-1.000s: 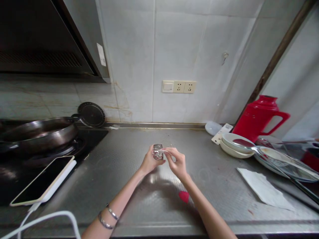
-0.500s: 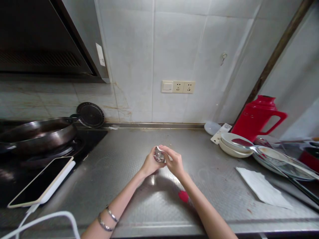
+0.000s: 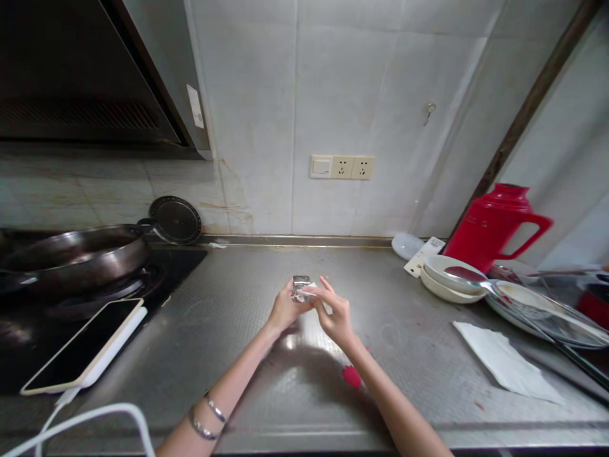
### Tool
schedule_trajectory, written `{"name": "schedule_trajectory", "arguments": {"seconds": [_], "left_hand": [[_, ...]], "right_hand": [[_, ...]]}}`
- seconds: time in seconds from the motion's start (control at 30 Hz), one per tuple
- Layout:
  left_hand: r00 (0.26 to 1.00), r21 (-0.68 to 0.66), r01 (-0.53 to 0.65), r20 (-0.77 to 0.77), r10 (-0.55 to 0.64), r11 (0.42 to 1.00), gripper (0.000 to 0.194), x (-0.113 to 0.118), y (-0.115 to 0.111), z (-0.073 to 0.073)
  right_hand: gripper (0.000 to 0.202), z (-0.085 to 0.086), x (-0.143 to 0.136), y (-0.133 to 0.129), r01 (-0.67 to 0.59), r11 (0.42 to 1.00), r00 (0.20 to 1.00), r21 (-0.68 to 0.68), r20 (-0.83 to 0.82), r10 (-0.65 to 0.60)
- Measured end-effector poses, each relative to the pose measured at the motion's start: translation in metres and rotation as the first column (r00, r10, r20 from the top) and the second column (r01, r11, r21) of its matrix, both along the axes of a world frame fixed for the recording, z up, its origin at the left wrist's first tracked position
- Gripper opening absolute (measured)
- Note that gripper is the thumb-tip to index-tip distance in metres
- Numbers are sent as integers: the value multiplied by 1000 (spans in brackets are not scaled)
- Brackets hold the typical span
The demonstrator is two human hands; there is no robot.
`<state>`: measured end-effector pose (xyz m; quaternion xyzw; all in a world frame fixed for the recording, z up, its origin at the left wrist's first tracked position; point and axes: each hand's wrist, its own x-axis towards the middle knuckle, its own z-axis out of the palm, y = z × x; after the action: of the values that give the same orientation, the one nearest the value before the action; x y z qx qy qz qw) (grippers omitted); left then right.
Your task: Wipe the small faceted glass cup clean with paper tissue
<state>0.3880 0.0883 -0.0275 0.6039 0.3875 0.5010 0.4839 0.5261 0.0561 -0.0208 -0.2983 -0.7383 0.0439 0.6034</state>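
Note:
Over the middle of the steel counter (image 3: 247, 381), my left hand (image 3: 284, 311) is closed around a small, shiny, silvery object (image 3: 301, 280). Its exact kind cannot be made out; it looks like a small glass or jar. My right hand (image 3: 337, 315) pinches a crumpled white tissue (image 3: 310, 291) against the near side of this object. Fingers hide part of both the object and the tissue. Beside my right forearm lies a small red petal-shaped thing (image 3: 352, 376), partly covered by the arm.
At left, a steel pan (image 3: 85, 257) sits on the black stove, with a phone (image 3: 85, 346) and white cable nearby. To the right are a red thermos (image 3: 492, 222), stacked bowls (image 3: 450, 289), a plate with utensils (image 3: 528, 308) and a paper towel (image 3: 507, 362).
The object in my left hand has tipped: its round face showed before, now a flatter silvery side. My right fingers have spread a little, with more white tissue showing. The view has shifted slightly.

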Motion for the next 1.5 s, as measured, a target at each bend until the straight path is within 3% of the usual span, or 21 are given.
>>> {"name": "schedule_trajectory", "arguments": {"seconds": [0.13,0.27,0.5,0.7,0.9,1.03,1.13,1.27,1.33,1.5], "left_hand": [[994,5,-50,-98,50,999,61,2,-1,-5],[990,45,-20,-142,26,999,65,6,-3,-10],[969,111,-41,-237,66,993,57,4,0,-17],[949,157,-68,-296,112,985,44,2,-2,-10],[957,121,-71,-270,101,990,39,-3,0,-10],[966,116,-73,-240,99,991,43,-8,5,-13],[975,101,-69,-204,89,992,45,-10,8,-13],[990,-30,-61,-132,56,998,40,-6,7,-6],[993,-94,-52,-109,42,994,39,-3,3,0],[995,-170,-50,-99,33,984,47,1,-6,11]], "right_hand": [[22,2,4,6,196,964,951,-181,-205,-232],[24,0,4,12,133,971,978,-200,-130,-161],[37,-3,3,13,39,998,990,49,132,-45],[47,-4,12,12,7,970,916,244,388,-104],[42,-1,10,7,7,957,868,291,473,-150],[42,-4,4,4,3,964,894,267,430,-122],[42,-7,0,3,-44,980,925,193,379,-33],[34,-4,-2,-1,-89,995,964,49,257,73],[30,0,-1,-2,-53,999,990,-8,134,54],[23,8,7,3,135,983,979,-126,-137,-152]]}}
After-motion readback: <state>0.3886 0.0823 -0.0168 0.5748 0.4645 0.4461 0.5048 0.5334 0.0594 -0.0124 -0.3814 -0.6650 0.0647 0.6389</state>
